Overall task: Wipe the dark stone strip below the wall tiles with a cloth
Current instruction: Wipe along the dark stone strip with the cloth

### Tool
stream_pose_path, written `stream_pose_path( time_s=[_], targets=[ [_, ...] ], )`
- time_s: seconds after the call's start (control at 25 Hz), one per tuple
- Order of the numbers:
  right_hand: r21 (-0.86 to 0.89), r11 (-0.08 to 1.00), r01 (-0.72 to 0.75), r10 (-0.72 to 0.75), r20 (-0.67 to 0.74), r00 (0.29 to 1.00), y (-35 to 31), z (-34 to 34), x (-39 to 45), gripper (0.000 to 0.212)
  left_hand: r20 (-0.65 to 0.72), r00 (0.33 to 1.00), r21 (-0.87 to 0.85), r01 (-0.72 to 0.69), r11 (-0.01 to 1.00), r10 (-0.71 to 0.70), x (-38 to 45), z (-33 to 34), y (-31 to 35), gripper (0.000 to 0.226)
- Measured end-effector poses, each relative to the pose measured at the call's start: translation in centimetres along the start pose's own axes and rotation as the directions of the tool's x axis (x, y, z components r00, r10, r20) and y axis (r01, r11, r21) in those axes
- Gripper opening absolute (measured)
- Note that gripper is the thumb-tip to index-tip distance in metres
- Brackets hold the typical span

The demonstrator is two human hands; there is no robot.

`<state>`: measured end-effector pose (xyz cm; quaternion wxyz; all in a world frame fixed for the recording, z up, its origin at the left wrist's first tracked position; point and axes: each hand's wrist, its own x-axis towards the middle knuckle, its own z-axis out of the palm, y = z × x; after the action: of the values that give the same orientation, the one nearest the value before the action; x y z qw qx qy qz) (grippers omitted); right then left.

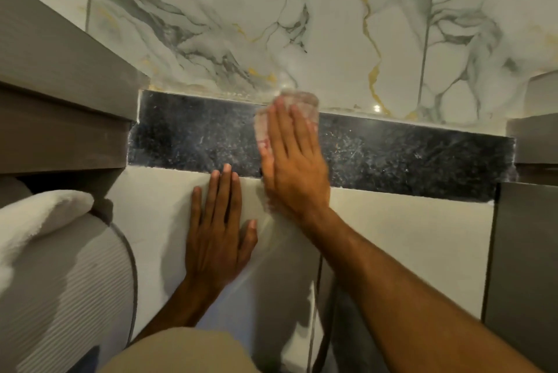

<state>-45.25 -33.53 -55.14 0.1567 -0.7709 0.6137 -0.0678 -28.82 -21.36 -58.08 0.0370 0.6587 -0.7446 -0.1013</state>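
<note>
The dark speckled stone strip (187,137) runs across the middle, just below the white marble-look wall tiles (241,25). My right hand (293,161) lies flat on the strip near its centre, pressing a pale pinkish cloth (302,101) against it; the cloth sticks out above my fingertips and is blurred. My left hand (219,230) rests flat with fingers apart on the pale surface (407,215) below the strip, holding nothing. Its fingertips reach the strip's lower edge.
Grey cabinet panels flank the strip at left (60,101) and right (531,143). A white towel (39,218) lies on a ribbed grey round object (69,297) at lower left. A beige-clad knee (181,351) is at the bottom.
</note>
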Motion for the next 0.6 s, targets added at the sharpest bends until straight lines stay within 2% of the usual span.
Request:
stream_pose_path(
  time_s=[0.12, 0.2, 0.28, 0.36, 0.4, 0.52, 0.56, 0.6],
  targets=[
    [0.025, 0.971, 0.238, -0.24, 0.079, 0.968, 2.4, -1.5, -6.0, 0.06, 0.005, 1.0, -0.01, -0.029, 1.0, 0.03, 0.4, -0.2, 0.9, 0.078],
    [-0.017, 0.962, 0.274, -0.27, 0.11, 0.956, 6.3, -3.6, -8.1, 0.06, 0.022, 0.998, -0.016, -0.056, 0.998, 0.056, 0.7, -0.3, 1.5, 0.079],
    [-0.032, 0.985, 0.171, -0.169, 0.077, 0.983, 8.6, -4.3, -6.2, 0.064, 0.028, 0.995, -0.012, -0.096, 0.995, 0.096, 0.9, 0.0, 1.9, 0.081],
    [0.035, 0.999, 0.017, -0.017, -0.004, 1.0, 7.7, -3.6, -2.3, 0.072, 0.019, 0.993, -0.003, -0.116, 0.993, 0.116, 1.2, 0.3, 2.0, 0.082],
    [0.066, 0.998, -0.01, 0.012, -0.019, 1.0, 6.7, -3.1, -1.0, 0.075, 0.011, 0.993, -0.002, -0.117, 0.993, 0.117, 1.3, 0.6, 2.2, 0.082],
    [0.114, 0.985, 0.13, -0.134, 0.029, 0.991, 6.7, -2.9, -3.8, 0.071, 0.015, 0.991, -0.026, -0.132, 0.991, 0.132, 1.4, 0.7, 3.1, 0.082],
    [0.118, 0.985, 0.127, -0.133, 0.046, 0.99, 7.8, -3.6, -6.3, 0.069, 0.018, 0.99, -0.024, -0.141, 0.99, 0.142, 1.4, 0.5, 3.4, 0.083],
    [0.123, 0.991, 0.044, -0.05, 0.043, 0.998, 9.2, -4.6, -8.6, 0.07, 0.022, 0.989, -0.022, -0.149, 0.989, 0.149, 1.6, 0.4, 3.7, 0.083]
  ],
)
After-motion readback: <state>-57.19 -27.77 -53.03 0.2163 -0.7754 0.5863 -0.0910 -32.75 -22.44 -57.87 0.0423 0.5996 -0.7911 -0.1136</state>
